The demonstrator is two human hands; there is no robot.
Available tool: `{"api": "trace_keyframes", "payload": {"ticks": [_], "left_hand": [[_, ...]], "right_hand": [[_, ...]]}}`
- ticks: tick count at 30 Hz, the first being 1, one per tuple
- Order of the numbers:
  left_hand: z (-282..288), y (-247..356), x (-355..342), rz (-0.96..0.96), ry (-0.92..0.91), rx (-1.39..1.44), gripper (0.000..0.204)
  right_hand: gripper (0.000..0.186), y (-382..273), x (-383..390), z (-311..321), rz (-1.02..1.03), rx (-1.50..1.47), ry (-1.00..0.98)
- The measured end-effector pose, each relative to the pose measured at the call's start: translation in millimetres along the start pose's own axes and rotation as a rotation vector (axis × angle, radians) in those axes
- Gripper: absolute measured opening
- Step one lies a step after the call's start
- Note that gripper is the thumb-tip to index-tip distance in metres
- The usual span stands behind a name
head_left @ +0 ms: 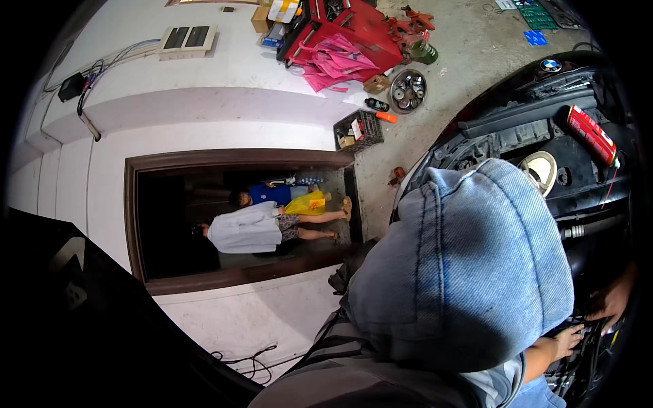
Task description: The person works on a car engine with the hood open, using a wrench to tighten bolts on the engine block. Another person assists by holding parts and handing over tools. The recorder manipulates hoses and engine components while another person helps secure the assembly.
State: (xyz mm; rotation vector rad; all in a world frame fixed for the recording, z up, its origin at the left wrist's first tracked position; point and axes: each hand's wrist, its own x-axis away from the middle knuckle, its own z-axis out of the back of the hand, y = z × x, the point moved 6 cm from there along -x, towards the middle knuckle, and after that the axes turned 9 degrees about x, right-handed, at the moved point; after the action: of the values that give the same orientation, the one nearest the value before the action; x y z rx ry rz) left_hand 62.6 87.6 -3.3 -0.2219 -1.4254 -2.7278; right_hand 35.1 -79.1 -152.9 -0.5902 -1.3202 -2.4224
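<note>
Neither of my own hands can be made out in the head view. A person in a denim hat (469,265) fills the middle, leaning over the open engine bay of a black car (503,126). That person's hand (566,341) reaches among dark hoses and cables, its fingers stretched forward. Beside it, a second hand (612,298) comes in at the dim right rim and touches the engine parts; whose it is I cannot tell. A red spray can (592,136) with a thin red straw lies on the black engine trim, close to a round cream-coloured lid (539,171).
The scene appears turned sideways. Two people stand in a brown-framed doorway (204,275), one carrying a yellow bag (306,202). Along the white wall are a red tool cabinet (367,41), pink bags (337,61), a black crate (369,129) and a round tray (425,88) of small metal parts.
</note>
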Motion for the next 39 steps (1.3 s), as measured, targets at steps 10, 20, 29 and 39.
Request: {"api": "trace_keyframes", "payload": {"ticks": [10,20,29,39], "left_hand": [[-23,16,-7,-0.021,-0.025,0.022,0.05],[-39,22,-8,-0.024,-0.038,0.044,0.048],[-54,29,-10,-0.053,-0.064,0.045,0.047],[-77,33,-10,-0.056,-0.084,0.046,0.046]], "right_hand": [[0.063,10,20,34,-0.041,-0.018,-0.052],[0.055,10,2,7,-0.064,-0.272,-0.048],[0.058,13,10,3,-0.076,-0.318,-0.106],[0.066,23,46,68,-0.053,-0.064,-0.085]]}}
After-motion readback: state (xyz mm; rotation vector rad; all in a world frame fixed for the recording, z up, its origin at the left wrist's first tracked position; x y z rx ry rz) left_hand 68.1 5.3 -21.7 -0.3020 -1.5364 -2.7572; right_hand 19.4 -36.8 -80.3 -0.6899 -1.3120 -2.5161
